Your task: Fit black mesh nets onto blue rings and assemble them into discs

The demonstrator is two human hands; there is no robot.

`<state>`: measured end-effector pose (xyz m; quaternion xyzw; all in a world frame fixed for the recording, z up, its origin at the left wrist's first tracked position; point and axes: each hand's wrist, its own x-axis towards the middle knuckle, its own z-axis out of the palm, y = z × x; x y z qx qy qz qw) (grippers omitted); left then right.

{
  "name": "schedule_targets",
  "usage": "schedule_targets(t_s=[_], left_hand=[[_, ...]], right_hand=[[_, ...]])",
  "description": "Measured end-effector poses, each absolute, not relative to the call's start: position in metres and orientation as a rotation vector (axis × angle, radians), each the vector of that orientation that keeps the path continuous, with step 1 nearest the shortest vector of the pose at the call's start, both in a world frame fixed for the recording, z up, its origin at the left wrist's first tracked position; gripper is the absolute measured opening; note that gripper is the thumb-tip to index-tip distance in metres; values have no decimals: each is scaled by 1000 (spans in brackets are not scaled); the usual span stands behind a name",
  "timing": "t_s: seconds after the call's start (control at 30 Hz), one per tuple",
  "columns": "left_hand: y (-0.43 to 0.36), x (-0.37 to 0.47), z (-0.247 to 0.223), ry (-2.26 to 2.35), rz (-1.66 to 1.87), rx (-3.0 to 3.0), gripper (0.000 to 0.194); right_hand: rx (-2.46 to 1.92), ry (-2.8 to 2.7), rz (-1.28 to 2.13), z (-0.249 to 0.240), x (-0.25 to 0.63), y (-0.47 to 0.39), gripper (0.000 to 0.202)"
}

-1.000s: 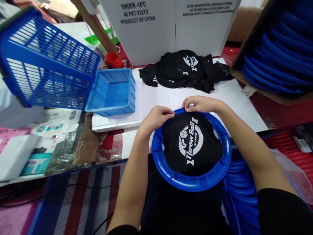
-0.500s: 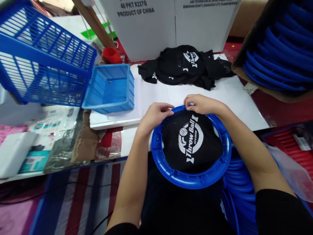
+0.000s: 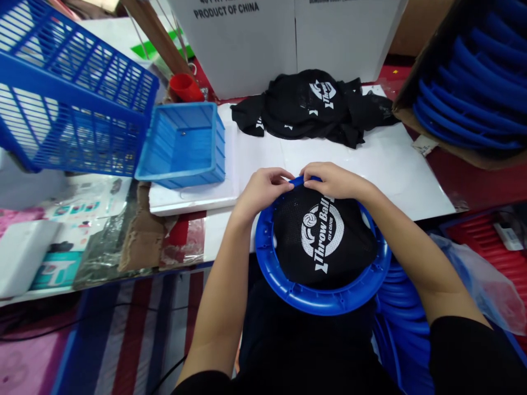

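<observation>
A blue plastic ring (image 3: 310,302) leans between my lap and the table edge, its channelled side facing up. Inside it lies a round black mesh cloth (image 3: 294,236) printed with a white "Throw Ball" logo. My left hand (image 3: 265,189) pinches the far rim of the ring at its upper left, thumb and fingers closed. Close beside it, my right hand (image 3: 327,178) is closed over the top of the same rim, fingertips at the mesh edge. Behind them a pile of black mesh cloths (image 3: 304,109) rests on the white board (image 3: 284,159).
At the left stand a small blue bin (image 3: 181,145) and a tilted blue basket (image 3: 78,99), with a red cup (image 3: 186,88) behind. A carton of blue rings (image 3: 465,104) sits at the right. More blue rings (image 3: 401,307) are stacked below my right arm. White cartons (image 3: 242,49) stand at the back.
My right hand has shifted left along the far rim, closer to my left hand. The ring stays in nearly the same place, and the view has tipped slightly downward.
</observation>
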<state>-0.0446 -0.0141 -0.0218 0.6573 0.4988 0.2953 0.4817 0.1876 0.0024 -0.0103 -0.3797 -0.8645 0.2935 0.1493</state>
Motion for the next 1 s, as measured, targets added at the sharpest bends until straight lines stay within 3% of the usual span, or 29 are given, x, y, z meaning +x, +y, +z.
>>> schedule_targets(t_s=[0.5,1.0], left_hand=[[-25,-42,-25,1231,835,1601,10],[-23,-40,-30,1309,845,1690,4]], right_hand=[[-1136,-2320,1167,-17,193,22,15],[-1193,-2332,1032,-24,187,23,18]])
